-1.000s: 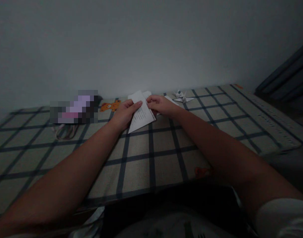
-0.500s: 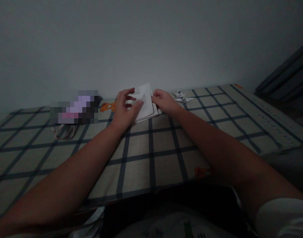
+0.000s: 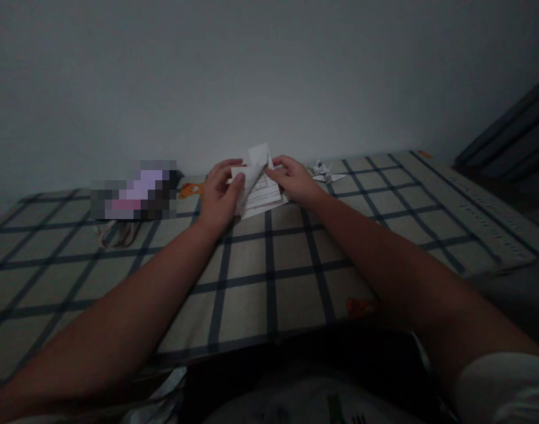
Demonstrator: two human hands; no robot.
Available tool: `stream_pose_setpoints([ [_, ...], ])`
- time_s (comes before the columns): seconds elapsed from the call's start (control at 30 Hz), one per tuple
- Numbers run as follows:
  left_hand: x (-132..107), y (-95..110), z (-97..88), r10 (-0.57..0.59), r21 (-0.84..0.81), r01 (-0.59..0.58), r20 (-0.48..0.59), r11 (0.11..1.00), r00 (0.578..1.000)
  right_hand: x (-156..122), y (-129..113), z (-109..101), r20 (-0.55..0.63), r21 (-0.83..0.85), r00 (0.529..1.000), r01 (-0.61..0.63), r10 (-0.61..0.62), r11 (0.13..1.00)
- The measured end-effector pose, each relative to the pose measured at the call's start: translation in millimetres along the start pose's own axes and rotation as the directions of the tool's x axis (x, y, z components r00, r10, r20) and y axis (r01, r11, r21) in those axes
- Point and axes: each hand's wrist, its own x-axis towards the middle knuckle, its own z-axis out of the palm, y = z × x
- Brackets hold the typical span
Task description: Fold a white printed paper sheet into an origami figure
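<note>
Handling folded white paper [image 3: 261,195] just above frame centre, over the checked tabletop [image 3: 247,259]. Left hand [image 3: 222,191]: grasping a flap, thumb on top. Right hand [image 3: 292,180]: pinching the right edge; exact fingertip contact unclear. Progress, judged: several layers already folded over; upper flap curled up, not yet creased flat, so shaping looks partial. Small winged paper pieces [image 3: 326,175], right of centre, appear finished. Coiled cable [image 3: 116,235], left of frame, untouched.
</note>
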Motion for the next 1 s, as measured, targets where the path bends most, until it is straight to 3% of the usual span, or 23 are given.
stream_pose_setpoints([
  [0.07, 0.7, -5.7, 0.8, -0.124, -0.114, 0.114, -0.088, 0.987, 0.988, 0.3, -1.0, -0.2, -0.017, 0.010, 1.000, -0.006, 0.007, 1.000],
  [0.2, 2.1, -15.3, 3.5, -0.396, -0.308, 0.336, -0.154, 0.890, 0.905, 0.0, -3.5, -1.7, -0.033, 0.022, 0.999, -0.018, 0.018, 1.000],
  [0.33, 4.2, -18.1, 5.5, -0.502, -0.345, 0.428, -0.162, 0.835, 0.849, -1.0, -4.8, -3.3, -0.031, 0.021, 0.999, -0.027, 0.028, 0.999],
  [0.4, 4.3, -18.2, 5.1, -0.480, -0.257, 0.431, -0.172, 0.865, 0.861, -1.3, -4.9, -3.9, -0.029, 0.018, 0.999, -0.041, 0.041, 0.999],
  [0.47, 3.7, -16.9, 3.0, -0.389, -0.119, 0.373, -0.177, 0.920, 0.904, -1.5, -5.2, -4.2, -0.028, 0.006, 0.998, -0.060, 0.060, 0.998],
  [0.53, 2.8, -12.9, -0.4, -0.246, 0.037, 0.255, -0.157, 0.966, 0.956, -2.1, -6.0, -4.1, -0.015, -0.017, 0.996, -0.088, 0.088, 0.996],
  [0.6, 2.0, -6.6, -3.6, -0.127, 0.159, 0.134, -0.059, 0.978, 0.990, -3.0, -7.1, -3.5, 0.010, -0.043, 0.993, -0.115, 0.116, 0.992],
  [0.67, 1.3, -0.4, -5.5, -0.059, 0.194, 0.053, 0.026, 0.980, 0.998, -3.9, -7.7, -2.9, 0.032, -0.055, 0.990, -0.133, 0.135, 0.990],
  [0.8, 0.8, 4.2, -5.5, 0.026, 0.215, -0.039, 0.065, 0.976, 0.998, -3.4, -5.5, -3.4, 0.043, -0.064, 0.991, -0.125, 0.128, 0.990],
  [1.0, 1.3, 5.1, -5.9, -0.012, 0.209, -0.013, 0.120, 0.978, 0.993, -1.3, -1.9, -5.7, 0.071, -0.108, 0.990, -0.112, 0.120, 0.988],
])
